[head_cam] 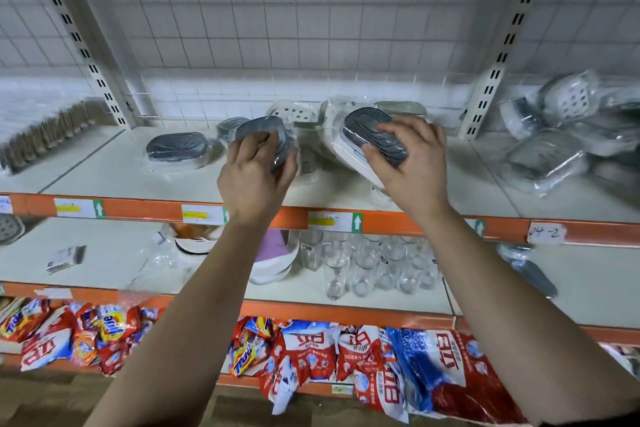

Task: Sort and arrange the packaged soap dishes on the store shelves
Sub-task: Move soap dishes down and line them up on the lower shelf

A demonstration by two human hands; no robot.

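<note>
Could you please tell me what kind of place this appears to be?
Most likely a retail shop aisle: shelving with orange price-label strips, packaged soap dishes on one shelf, drinking glasses and detergent bags below.

this is a shop aisle, a household-goods store by its stock. white metal shelves [104, 166] run across the frame in tiers, hung on slotted uprights [498, 59] at upper left and upper right, with a wire grid back panel [277, 28] behind. each shelf edge carries an orange strip [145, 210] holding printed price labels [334, 221] with green arrows, and a handwritten tag [546, 233] sits at the right. the goods are stocked in quantity: packaged soap dishes [547, 152] in clear wrap on the top tier, drinking glasses [363, 270] grouped in the middle, branded detergent bags [446, 367] heaped along the bottom of the frame.
</note>
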